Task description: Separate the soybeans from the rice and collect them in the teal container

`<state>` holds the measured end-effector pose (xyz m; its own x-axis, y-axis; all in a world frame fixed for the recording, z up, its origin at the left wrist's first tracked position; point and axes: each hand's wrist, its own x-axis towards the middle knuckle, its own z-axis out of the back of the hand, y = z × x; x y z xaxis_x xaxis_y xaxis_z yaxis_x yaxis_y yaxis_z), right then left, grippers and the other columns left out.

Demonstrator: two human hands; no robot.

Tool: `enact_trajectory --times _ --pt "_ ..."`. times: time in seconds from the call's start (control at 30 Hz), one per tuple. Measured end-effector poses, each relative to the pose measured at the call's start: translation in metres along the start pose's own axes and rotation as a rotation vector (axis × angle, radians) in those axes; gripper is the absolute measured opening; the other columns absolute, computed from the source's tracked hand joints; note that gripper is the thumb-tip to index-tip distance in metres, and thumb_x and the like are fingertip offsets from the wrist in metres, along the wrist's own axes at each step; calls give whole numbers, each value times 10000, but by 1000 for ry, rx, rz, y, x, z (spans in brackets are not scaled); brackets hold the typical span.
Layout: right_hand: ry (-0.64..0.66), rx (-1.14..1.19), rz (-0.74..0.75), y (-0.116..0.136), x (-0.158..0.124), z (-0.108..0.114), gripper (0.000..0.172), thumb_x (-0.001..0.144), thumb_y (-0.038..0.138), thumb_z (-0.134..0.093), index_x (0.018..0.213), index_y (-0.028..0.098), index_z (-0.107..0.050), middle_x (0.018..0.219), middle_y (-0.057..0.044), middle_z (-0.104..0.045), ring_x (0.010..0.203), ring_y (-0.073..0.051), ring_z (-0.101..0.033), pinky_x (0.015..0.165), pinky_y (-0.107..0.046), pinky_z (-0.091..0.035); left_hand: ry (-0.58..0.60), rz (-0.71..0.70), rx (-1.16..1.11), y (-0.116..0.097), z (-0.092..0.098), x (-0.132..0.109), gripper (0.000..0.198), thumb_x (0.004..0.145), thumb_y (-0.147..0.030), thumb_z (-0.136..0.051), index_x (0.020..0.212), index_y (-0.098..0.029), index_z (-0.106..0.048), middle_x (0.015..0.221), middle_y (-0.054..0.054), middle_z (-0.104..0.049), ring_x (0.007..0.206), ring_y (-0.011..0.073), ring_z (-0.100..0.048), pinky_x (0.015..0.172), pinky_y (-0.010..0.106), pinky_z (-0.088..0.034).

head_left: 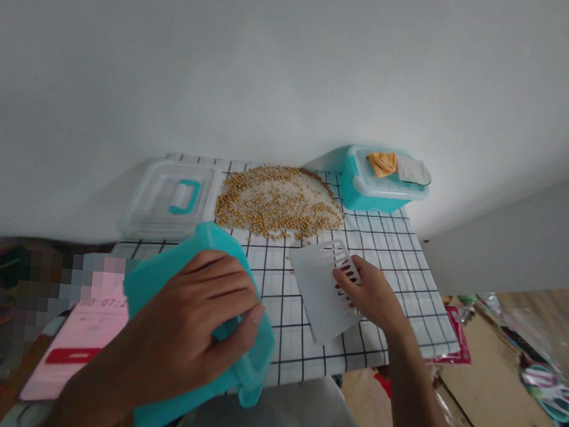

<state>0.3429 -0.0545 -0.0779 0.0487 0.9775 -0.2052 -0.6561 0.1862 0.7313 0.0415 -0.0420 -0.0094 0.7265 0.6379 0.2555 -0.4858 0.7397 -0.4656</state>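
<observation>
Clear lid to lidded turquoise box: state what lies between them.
The head view shows a spread-out pile of golden bean-like pieces and white grains between the clear lid and the lidded turquoise box.

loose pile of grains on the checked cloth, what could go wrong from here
The loose pile of grains has no rim around it, so a bump or tug on the checked cloth could scatter it.
Grains might slip through the slots of the white slotted sheet in the right hand.
The turquoise box, held tilted by the left hand, could slip.
</observation>
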Motion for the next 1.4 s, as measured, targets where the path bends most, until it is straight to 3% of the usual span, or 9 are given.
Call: enact_trajectory --times 0.17,0.53,0.73,1.0,1.13,1.27,1.4 --pt "-68 30 -33 12 -5 -23 249 930 450 -536 859 213 -556 763 -32 -689 663 -175 -644 566 -269 -418 0 -8 -15 0 1 0 138 909 -178 -558 776 -203 -529 761 -6 -564 788 180 -489 844 429 -354" --pt "27 2 90 38 3 -48 232 920 417 -550 795 226 -511 724 -5 -647 634 -148 -575 554 -255 -342 -7 -22 -10 -1 2 3 115 909 -200 -558 794 -205 -557 773 -8 -594 801 187 -522 847 419 -354" --pt "38 -101 187 50 6 -48 191 932 388 -525 861 212 -544 756 -23 -656 654 -152 -574 572 -274 -311 -7 -55 32 -2 3 5 130 916 -186 -550 790 -205 -573 757 -21 -610 796 176 -536 849 412 -362" --pt "-1 -182 306 86 -11 -30 138 947 349 -505 912 218 -534 754 -6 -663 667 -145 -582 594 -288 -280 -15 -42 22 -1 5 4 146 928 -171 -519 803 -223 -573 764 -16 -626 797 181 -527 850 433 -364" --pt "-54 -166 238 74 -9 -16 174 931 381 -534 858 223 -526 708 8 -639 624 -134 -558 556 -276 -269 -15 -50 21 0 4 2 115 923 -186 -532 821 -224 -568 782 -11 -629 812 193 -531 852 440 -361" --pt "-177 -176 99 45 -1 4 200 918 386 -552 812 218 -525 681 9 -640 591 -127 -547 554 -262 -307 -9 -39 22 -1 4 2 130 917 -173 -537 798 -220 -559 762 -15 -619 796 188 -532 856 430 -356" --pt "-213 -166 -28 20 6 19 204 908 408 -559 829 220 -566 714 -5 -680 602 -145 -591 550 -265 -353 -21 -28 17 -1 3 1 142 914 -180 -554 775 -206 -559 746 -12 -595 779 180 -521 841 423 -362"
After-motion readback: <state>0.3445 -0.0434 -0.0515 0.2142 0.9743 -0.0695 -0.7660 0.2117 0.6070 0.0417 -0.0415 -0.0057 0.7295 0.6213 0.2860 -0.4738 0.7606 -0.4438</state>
